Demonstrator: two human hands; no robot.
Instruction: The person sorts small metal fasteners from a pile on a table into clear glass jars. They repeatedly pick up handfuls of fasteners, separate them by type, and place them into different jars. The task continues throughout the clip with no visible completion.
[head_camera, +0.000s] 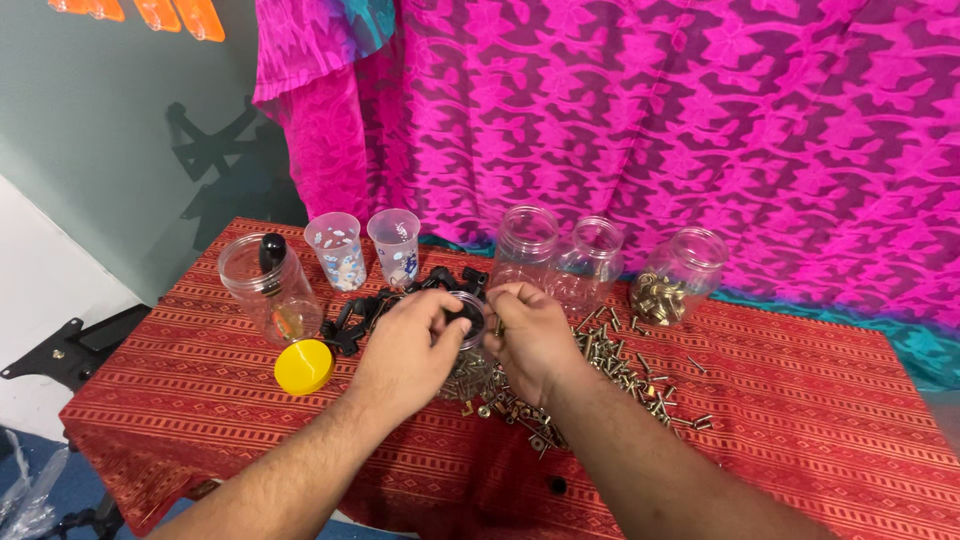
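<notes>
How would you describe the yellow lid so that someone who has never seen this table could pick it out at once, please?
Start at the red patterned tablecloth and go to its left side, where a clear plastic jar stands with a black item inside. The yellow lid lies flat on the cloth just in front of that jar, left of the person's left hand. It is the only solid yellow, round thing there.

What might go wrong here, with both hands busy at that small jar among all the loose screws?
The small clear jar looks nearly full, and the left hand only steadies its rim, so it may tip and spill. The loose screws spread toward the table's front edge and might roll off. The right hand works close to three empty jars and might knock one.
</notes>
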